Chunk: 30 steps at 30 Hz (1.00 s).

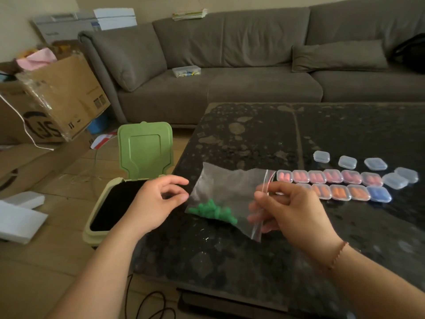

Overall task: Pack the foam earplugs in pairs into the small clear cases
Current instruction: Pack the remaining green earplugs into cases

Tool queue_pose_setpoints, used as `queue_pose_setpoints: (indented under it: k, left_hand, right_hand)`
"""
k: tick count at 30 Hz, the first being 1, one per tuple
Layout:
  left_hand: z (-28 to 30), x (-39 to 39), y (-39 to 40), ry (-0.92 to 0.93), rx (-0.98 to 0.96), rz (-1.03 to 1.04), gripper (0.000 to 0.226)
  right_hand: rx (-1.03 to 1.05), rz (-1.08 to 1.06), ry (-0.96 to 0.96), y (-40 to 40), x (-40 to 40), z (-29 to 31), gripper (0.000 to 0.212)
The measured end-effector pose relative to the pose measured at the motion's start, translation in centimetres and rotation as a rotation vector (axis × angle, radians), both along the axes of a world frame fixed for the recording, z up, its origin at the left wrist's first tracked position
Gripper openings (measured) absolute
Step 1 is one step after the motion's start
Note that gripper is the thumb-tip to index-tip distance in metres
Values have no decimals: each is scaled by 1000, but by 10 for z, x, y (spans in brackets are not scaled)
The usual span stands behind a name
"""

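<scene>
Both hands are raised over the left edge of the dark speckled stone table [253, 139]. Left hand [158, 199] is loosely curled, thumb and forefinger nearly meeting just beside the clear zip-lock plastic bag [225, 189], apparently holding nothing. Green foam earplugs [212, 211] are bunched in the bag's lower corner. Right hand [289, 210] pinches the bag's zip end. Small clear plastic cases [333, 183] are lined up toward the right edge, several filled.

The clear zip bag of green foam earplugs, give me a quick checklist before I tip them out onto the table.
1. Clear plastic zip bag held at its zip edge by right hand: ok.
2. Zip open: cannot tell.
3. Green foam earplugs gathered in one corner: ok.
4. Left hand free to help: ok.
5. Empty small clear cases within reach: ok.
6. Dark stone table bare below the bag: ok.
</scene>
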<state>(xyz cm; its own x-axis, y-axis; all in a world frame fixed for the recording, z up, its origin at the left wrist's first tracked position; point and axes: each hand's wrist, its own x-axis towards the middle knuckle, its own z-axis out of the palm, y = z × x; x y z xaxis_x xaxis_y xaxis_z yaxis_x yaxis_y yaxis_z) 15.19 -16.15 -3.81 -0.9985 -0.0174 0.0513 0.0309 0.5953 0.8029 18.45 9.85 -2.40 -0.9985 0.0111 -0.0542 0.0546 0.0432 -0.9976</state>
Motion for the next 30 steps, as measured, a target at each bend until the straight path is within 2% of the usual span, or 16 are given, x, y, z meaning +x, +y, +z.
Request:
queue_pose_setpoints:
  k: [2, 5, 8, 13, 16, 18, 21, 24, 27, 28, 30]
  left_hand:
    - [3, -2, 3, 31, 41, 69, 22]
    - [5, -5, 11, 25, -37, 112, 13]
    - [2, -6, 23, -19, -108, 74, 21]
    - [3, -18, 35, 13, -24, 122, 23]
    - [6, -32, 43, 30, -40, 129, 23]
    - [5, -41, 48, 26, -61, 129, 24]
    - [5, -53, 50, 31, -77, 149, 29]
    - [4, -61, 52, 49, -90, 205, 23]
    - [12, -53, 66, 259, -253, 310, 19]
    - [17, -47, 79, 395, -267, 254, 18]
    - [22, -34, 104, 656, -327, -17, 13]
  right_hand:
    - [-152, -5, -136, -5, 3, -1, 6]
    - [-189, 16, -206, -8, 7, -6, 7]
    - [-89, 51, -201, -3, 6, -7, 10]
    - [49, 51, -221, 18, 5, 0, 17]
    - [228, -12, -135, 45, 2, 13, 15]
    - [370, -134, -36, 72, -5, 20, 16]
    - [612, -367, 87, 122, -20, 26, 5]
    - [924, -528, 75, 174, -31, 23, 17]
    - [1119, -521, -72, 205, -37, 12, 27]
    - [1138, -501, -90, 213, -40, 7, 28]
    - [1154, -475, -109, 218, -43, 0, 29]
